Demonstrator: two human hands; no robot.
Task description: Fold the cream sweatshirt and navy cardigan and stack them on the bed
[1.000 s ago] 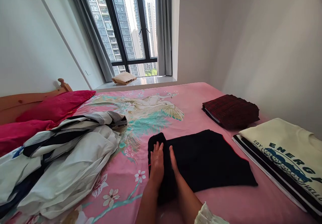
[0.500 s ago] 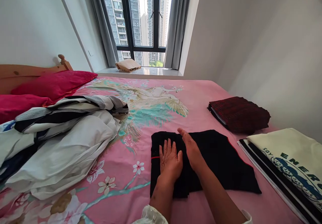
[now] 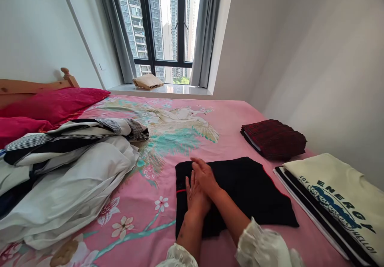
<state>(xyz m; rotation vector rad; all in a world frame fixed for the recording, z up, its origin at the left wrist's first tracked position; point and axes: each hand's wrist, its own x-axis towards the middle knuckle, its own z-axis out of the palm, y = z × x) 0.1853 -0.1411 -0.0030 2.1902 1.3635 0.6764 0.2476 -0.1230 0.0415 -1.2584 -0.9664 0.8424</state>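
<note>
A black garment point(image 3: 249, 195) with thin red trim lies on the bed, its left part folded over in layers. My left hand point(image 3: 196, 195) rests flat on the folded part, fingers stretched out. My right hand point(image 3: 205, 175) lies across the back of my left hand, fingers extended and partly overlapping it. Neither hand grips the cloth. Part of the left hand's thumb side is hidden under the right hand.
A stack of folded clothes with a cream shirt point(image 3: 336, 191) on top lies at the right, a dark red plaid folded garment point(image 3: 274, 139) beyond it. Loose white and striped clothes point(image 3: 84, 179) are heaped left near red pillows point(image 3: 60, 103). Pink floral bedding point(image 3: 228, 115) lies underneath.
My right hand has moved left from beside my left hand to lie over it. The view has shifted slightly to the right.
</note>
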